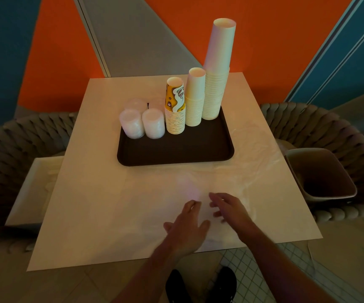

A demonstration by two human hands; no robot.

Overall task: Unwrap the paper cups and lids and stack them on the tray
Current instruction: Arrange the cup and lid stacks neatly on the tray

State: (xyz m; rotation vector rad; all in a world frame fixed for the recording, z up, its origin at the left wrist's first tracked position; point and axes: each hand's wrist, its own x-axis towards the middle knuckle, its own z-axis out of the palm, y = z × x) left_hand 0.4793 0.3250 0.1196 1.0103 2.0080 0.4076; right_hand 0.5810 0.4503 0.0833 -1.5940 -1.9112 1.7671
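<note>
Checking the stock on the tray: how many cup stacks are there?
3, in a row along the tray's far side: the patterned stack, the middle plain stack, then the tallest stack at the right end. None looks hidden.

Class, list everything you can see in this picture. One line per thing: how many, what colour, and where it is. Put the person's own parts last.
tray: one, dark brown, middle of the table
cup stacks: three; printed yellow, cream, tall white; back right of the tray
lid stacks: at least three, translucent white, back left of the tray
clear wrap: crumpled, transparent, on the table right of the tray and toward the hands
table: one, cream, centre
bin: one, beige, right of the table
chairs: two, grey woven, either side
left hand: open, over the table's near edge
right hand: open, beside the left
shoes: two, black, on the floor
</note>
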